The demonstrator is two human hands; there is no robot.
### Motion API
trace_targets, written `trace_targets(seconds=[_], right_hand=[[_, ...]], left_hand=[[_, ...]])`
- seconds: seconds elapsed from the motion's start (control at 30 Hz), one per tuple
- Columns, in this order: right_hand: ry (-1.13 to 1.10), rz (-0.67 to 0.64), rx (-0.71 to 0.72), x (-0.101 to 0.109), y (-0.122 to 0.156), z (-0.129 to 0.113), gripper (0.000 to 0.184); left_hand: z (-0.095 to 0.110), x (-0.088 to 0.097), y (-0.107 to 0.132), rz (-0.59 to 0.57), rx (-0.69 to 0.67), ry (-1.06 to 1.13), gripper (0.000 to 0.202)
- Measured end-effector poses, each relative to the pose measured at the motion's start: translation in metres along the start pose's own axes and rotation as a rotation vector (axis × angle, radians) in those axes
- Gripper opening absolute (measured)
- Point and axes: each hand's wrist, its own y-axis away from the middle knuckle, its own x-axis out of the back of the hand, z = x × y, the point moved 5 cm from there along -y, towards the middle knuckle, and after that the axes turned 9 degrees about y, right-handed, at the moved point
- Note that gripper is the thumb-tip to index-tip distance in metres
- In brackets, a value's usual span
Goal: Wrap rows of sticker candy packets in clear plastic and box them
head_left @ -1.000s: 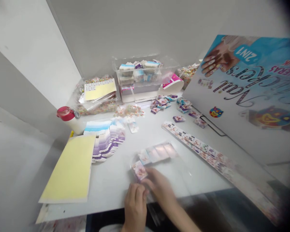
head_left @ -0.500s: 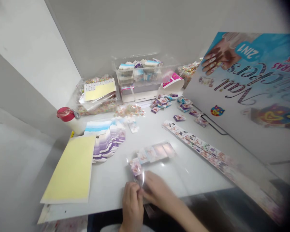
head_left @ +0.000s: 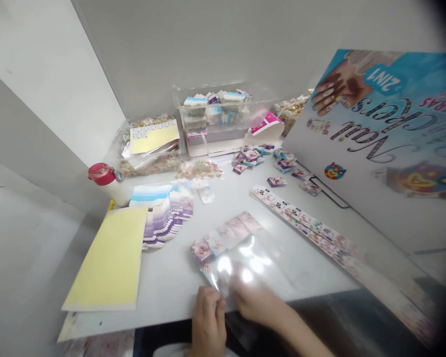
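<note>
A clear plastic bag, bright with glare, lies tilted over the front of the white table. Along its far side runs a row of small printed packets, purple and light blue. My left hand is closed at the bag's near left corner, the thumb pressed against the curled fingers. Beside it, my right hand reaches from the lower right to the bag's near part. The film and its glare cover the right fingertips, which are also blurred, so whether they grip anything is hidden.
Fanned stacks of cards and a yellow sheet lie to the left, by a red-capped bottle. Long printed strips stretch along the right, below a big display box. Small boxes and a clear bin sit behind.
The bag with its packet row has turned and spread toward me, showing more film. My right hand has moved slightly right and down, its fingers now under glare. My left hand has shifted slightly right.
</note>
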Motion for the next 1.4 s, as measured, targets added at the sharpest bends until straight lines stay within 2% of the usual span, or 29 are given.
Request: trace_targets(seconds=[0.1, 0.2, 0.4, 0.43, 0.5, 0.57, 0.63, 0.67, 0.73, 0.8, 0.87, 1.0, 1.13, 1.23, 1.3, 1.4], right_hand=[[0.136, -0.109, 0.059, -0.012, -0.002, 0.0, 0.034], [0.214, -0.201, 0.049, -0.02, -0.008, 0.001, 0.036], [0.248, -0.26, 0.011, -0.02, -0.019, -0.001, 0.055], [0.229, -0.267, -0.002, -0.019, -0.02, -0.001, 0.059], [0.207, -0.284, -0.014, -0.018, -0.022, 0.001, 0.07], [0.215, -0.301, -0.014, -0.017, -0.024, 0.003, 0.076], [0.217, -0.319, -0.007, -0.015, -0.024, 0.003, 0.075], [0.212, -0.319, -0.009, -0.014, -0.024, 0.004, 0.072], [0.201, -0.31, -0.029, -0.012, -0.024, 0.004, 0.069], [0.212, -0.306, -0.059, -0.013, -0.023, 0.004, 0.071], [0.261, -0.326, -0.088, -0.015, -0.022, 0.004, 0.073], [0.302, -0.368, -0.071, -0.017, -0.021, 0.0, 0.069], [-0.049, -0.273, -0.046, -0.003, -0.014, 0.011, 0.049], [-0.247, -0.156, -0.166, 0.013, -0.013, 0.037, 0.036], [-0.271, -0.081, -0.226, 0.02, -0.018, 0.051, 0.033], [-0.315, -0.045, -0.166, 0.021, -0.032, 0.052, 0.031]], left_hand=[[0.0, -0.003, 0.003, -0.011, -0.007, 0.006, 0.017], [0.003, -0.004, 0.002, -0.045, -0.024, -0.01, 0.017], [0.008, 0.004, -0.006, -0.173, -0.088, -0.066, 0.013], [0.007, 0.009, -0.011, -0.17, -0.103, -0.068, 0.013], [0.001, 0.023, -0.027, -0.084, -0.108, -0.086, 0.007], [-0.011, 0.038, -0.05, 0.04, -0.021, -0.102, 0.013], [-0.029, 0.044, -0.076, 0.065, 0.175, -0.043, 0.03], [-0.038, 0.043, -0.088, 0.023, 0.282, 0.025, 0.036], [-0.05, 0.033, -0.105, -0.142, 0.443, 0.162, 0.042], [-0.054, 0.022, -0.113, -0.302, 0.487, 0.211, 0.041], [-0.054, 0.018, -0.114, -0.369, 0.453, 0.178, 0.037], [-0.052, 0.025, -0.102, -0.357, 0.433, 0.146, 0.034], [-0.054, 0.038, -0.083, -0.449, 0.591, 0.244, 0.037], [-0.057, 0.04, -0.076, -0.503, 0.743, 0.322, 0.043], [-0.059, 0.035, -0.079, -0.442, 0.797, 0.399, 0.054], [-0.056, 0.017, -0.086, -0.42, 0.803, 0.533, 0.064]])
